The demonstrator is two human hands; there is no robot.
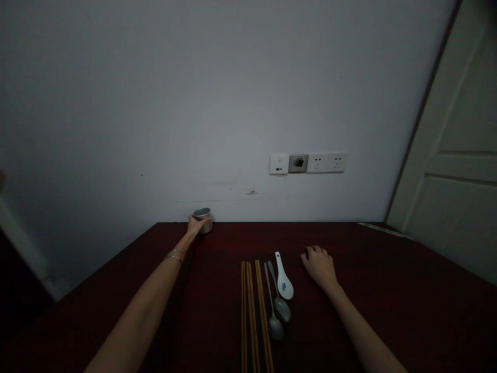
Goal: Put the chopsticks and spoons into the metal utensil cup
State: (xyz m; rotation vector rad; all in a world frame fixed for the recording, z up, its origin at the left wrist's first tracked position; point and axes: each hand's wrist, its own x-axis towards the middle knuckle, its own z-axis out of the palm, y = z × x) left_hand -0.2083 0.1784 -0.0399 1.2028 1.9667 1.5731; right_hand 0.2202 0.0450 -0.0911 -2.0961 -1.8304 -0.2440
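My left hand [195, 225] is wrapped round a grey metal cup [207, 227] that stands upright at the table's back edge, near the wall. The cup's mouth faces up, and its bottom cannot be seen. My right hand [319, 264] rests palm down on the table, its fingers slightly bent and holding nothing. Just left of it lies a white soup spoon [284, 286] with a blue mark. Two metal spoons, one larger [282, 310] and one long-handled [275, 328], lie beside that. Several wooden chopsticks [253, 316] lie lengthwise in pairs, left of the spoons.
The dark red table [217, 290] meets a pale wall [217, 103]. Sockets [326, 162] and a grey wall plate [298, 163] are set above the table. A strip [384, 229] lies along the back right edge, near a white panelled door [458, 155].
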